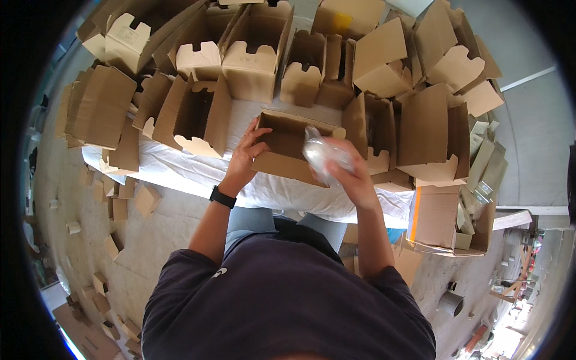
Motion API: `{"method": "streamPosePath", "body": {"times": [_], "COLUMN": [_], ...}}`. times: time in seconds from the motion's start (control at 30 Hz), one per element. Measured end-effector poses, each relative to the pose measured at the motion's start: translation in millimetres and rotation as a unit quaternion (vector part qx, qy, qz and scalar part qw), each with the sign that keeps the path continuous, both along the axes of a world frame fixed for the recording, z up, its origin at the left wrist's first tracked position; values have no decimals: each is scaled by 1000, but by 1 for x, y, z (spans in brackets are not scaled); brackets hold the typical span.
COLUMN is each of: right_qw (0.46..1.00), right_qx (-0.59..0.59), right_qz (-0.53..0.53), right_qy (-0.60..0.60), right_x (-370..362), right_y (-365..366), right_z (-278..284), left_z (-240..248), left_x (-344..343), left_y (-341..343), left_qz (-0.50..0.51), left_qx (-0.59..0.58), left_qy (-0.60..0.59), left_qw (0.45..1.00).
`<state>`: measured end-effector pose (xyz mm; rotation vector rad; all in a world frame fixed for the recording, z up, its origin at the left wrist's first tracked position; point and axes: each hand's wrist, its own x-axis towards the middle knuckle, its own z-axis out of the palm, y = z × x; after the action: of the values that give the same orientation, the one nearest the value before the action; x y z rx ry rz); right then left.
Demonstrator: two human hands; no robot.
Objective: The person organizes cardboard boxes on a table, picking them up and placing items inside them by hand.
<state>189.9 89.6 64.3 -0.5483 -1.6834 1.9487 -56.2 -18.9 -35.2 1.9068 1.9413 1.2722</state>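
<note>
An open, long cardboard box (285, 167) lies in front of me on the white cloth, its inside facing up. My left hand (245, 155) grips the left end of this box, with fingers bent over its edge. At the right end, my right hand (349, 170) is closed on a clear plastic bag (321, 153) with something whitish inside. The bag is partly over the box's opening and smeared by motion, so I cannot make out its contents. The right hand hides part of the box's right end.
Open cardboard boxes (249, 69) crowd the back and both sides of the white cloth (282, 195). A larger carton (437, 219) at the right holds several pale small boxes (491, 171). Small cartons (147, 199) are strewn on the floor at left; a metal cylinder (451, 303) lies at lower right.
</note>
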Motion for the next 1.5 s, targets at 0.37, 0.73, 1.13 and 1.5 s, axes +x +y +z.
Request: {"method": "streamPosePath", "body": {"times": [0.37,0.73,1.13,1.5], "right_qw": [857,853,868,868], "right_qx": [389,273,280,417], "right_qz": [178,300,237,-264], "right_qy": [-288,-328,-335,-53], "right_x": [-95,-95,-92,-25], "right_y": [47,54,33,-22], "right_z": [-69,-53,-61,-27], "left_z": [2,-2,1,5], "left_x": [0,-1,1,2], "left_y": [-1,-2,2,1], "left_qz": [-2,-3,-1,-3], "left_qx": [2,8,17,-6], "left_qy": [0,-15,6,13], "left_qw": [1000,1000,1000,1000]}}
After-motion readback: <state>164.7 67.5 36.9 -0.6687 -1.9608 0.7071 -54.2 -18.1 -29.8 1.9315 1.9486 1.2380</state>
